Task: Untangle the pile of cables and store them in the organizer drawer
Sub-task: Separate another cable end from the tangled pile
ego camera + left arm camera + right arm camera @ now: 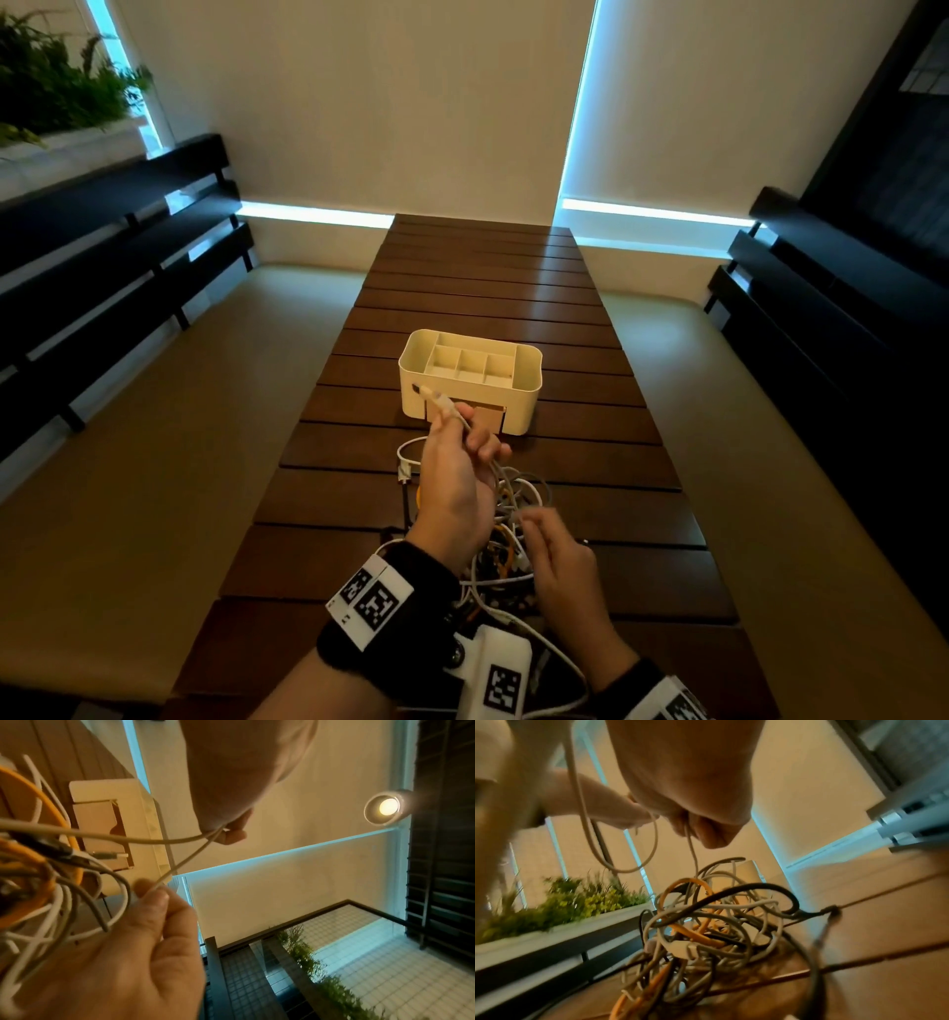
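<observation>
A person's left hand (454,478) pinches a white cable (445,403) end aimed at 11 o'clock toward the organizer (470,380), while the right hand (562,570) pinches its trailing length above the tangled pile (506,545) at 6 o'clock.

My head camera is looking forward and down along the slatted table (482,288) from the near end, taking in the organizer (470,380) at twelve o'clock and the cable pile (506,539) at six; my left wrist camera is sitting very close behind the left hand (123,953), rolled sideways and tilting upward, catching the organizer (123,797) at ten o'clock; my right wrist camera is sitting low, looking up past the right hand (690,780), sharing the cable pile (706,923) with both other views.
</observation>
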A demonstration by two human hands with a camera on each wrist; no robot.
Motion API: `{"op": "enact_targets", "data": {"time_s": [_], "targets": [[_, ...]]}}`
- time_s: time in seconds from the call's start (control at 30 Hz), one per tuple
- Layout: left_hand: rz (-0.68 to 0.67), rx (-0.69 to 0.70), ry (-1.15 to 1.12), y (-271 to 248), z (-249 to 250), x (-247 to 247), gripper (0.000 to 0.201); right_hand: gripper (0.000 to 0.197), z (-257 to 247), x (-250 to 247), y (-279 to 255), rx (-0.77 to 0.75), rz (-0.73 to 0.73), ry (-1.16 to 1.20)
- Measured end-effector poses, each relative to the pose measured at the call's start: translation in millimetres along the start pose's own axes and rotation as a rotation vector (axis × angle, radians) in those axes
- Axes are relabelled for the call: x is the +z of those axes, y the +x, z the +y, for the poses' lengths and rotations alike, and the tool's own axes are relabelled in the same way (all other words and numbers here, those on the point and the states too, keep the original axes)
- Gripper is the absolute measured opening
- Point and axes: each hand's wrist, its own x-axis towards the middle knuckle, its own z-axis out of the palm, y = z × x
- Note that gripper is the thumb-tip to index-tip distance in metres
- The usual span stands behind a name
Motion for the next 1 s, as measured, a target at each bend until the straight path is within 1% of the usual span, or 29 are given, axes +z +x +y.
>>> {"op": "enact_targets", "data": {"time_s": [0.03, 0.1, 0.17, 0.23, 0.3, 0.37, 0.47, 0.67, 0.83, 0.9, 1.0], "targets": [[0.000, 0.013, 0.056, 0, -1, 0, 0.032, 0.013, 2, -1, -3, -0.032, -0.038, -0.025], [-0.014, 0.028, 0.143, 0, -3, 0, 0.036, 0.017, 1, -3, -6, -0.036, -0.076, -0.001], [-0.048, 0.022, 0.162, -2, -5, 0, 0.040, 0.024, -3, -5, -6, -0.022, -0.088, 0.023], [-0.095, 0.011, 0.167, -3, -4, 0, 0.042, 0.018, -12, -6, -9, 0.003, -0.131, 0.091], [-0.133, 0.009, 0.248, -3, -4, 0, 0.030, 0.016, -19, -5, -11, 0.042, -0.175, 0.166], [-0.164, 0.025, 0.371, -5, -7, -3, 0.019, 0.017, -25, -4, -12, 0.073, -0.177, 0.220], [-0.181, 0.055, 0.478, -7, -13, -6, 0.020, 0.019, -30, 0, -13, 0.091, -0.160, 0.246], [-0.164, -0.011, 0.437, -13, -18, -7, 0.024, 0.016, -30, -1, -10, 0.086, -0.124, 0.272], [-0.186, -0.063, 0.348, -13, -10, -5, 0.026, 0.016, -25, -4, -11, 0.089, -0.193, 0.249], [-0.203, -0.055, 0.375, -13, -7, -6, 0.030, 0.018, -25, -3, -12, 0.093, -0.188, 0.268], [-0.241, -0.098, 0.496, -14, -8, -11, 0.042, 0.016, -24, 0, -11, 0.094, -0.156, 0.294]]}}
